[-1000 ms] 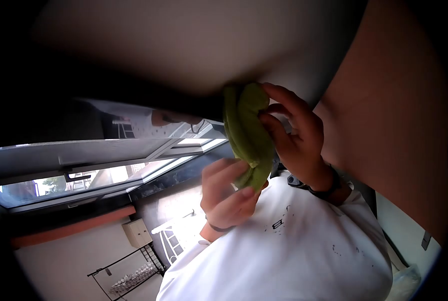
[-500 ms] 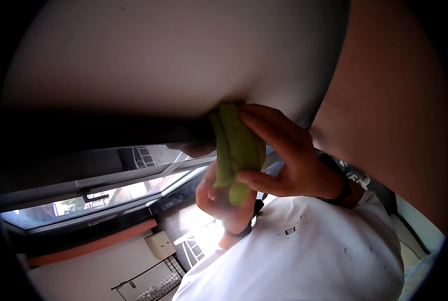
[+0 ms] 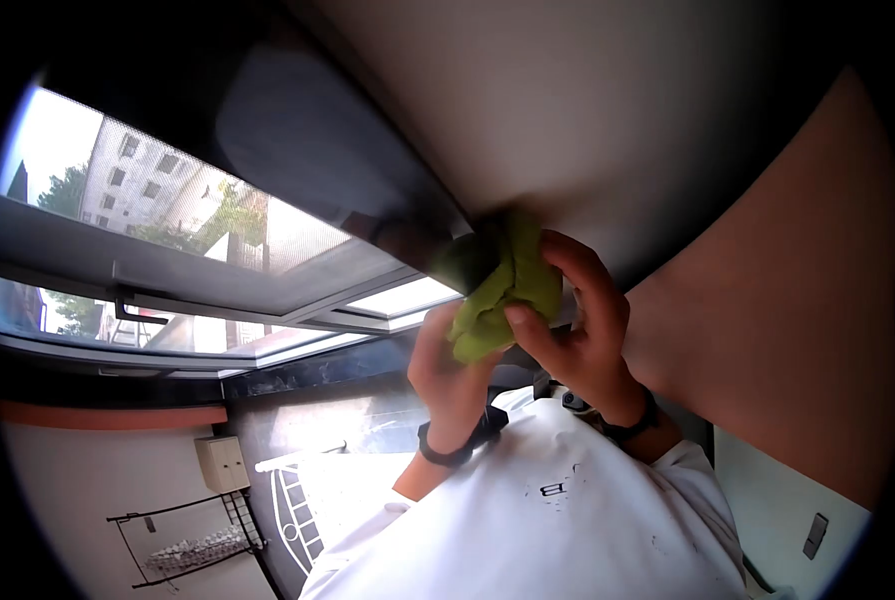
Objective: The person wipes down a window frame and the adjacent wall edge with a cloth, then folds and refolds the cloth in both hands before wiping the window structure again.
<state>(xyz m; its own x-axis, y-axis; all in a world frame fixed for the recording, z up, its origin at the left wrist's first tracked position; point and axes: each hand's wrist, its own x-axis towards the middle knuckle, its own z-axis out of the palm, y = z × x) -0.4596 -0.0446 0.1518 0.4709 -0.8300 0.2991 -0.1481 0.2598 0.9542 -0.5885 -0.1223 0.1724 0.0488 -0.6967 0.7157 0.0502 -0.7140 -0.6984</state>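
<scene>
Both L hand [image 3: 442, 360] & R hand [image 3: 592, 330] grip a bunched green cloth [image 3: 534, 275], held beyond the white shirt [image 3: 587, 500], nr where a dark glossy panel [image 3: 307, 130] runs along a pale surface [image 3: 577, 120]. L one has the cloth's lower end; R one pinches its right side, thumb on the near face. Cloth's top is in shadow, so it's prob. touching the pale surface, can't be sure. Dark band [image 3: 485, 428] on L wrist. Window [image 3: 147, 185] at pic left, small cabinet [image 3: 223, 464] below.
</scene>
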